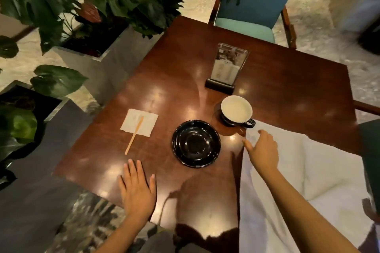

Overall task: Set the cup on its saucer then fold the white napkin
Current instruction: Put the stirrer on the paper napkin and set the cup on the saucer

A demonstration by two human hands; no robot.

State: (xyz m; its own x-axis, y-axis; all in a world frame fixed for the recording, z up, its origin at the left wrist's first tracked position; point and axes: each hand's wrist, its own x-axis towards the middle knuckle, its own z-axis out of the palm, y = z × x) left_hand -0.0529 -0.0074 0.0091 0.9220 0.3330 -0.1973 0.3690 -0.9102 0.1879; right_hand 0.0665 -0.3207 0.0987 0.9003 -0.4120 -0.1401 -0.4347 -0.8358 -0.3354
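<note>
Cup beside empty saucer, right hand spread on napkin

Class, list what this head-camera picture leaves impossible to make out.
- Menu stand: its print is too small and blurred by glare.
- White cloth napkin: cut off by the bottom edge and partly hidden under the right hand.
- Cup: the pale inside gives no hint whether it holds liquid.
</note>
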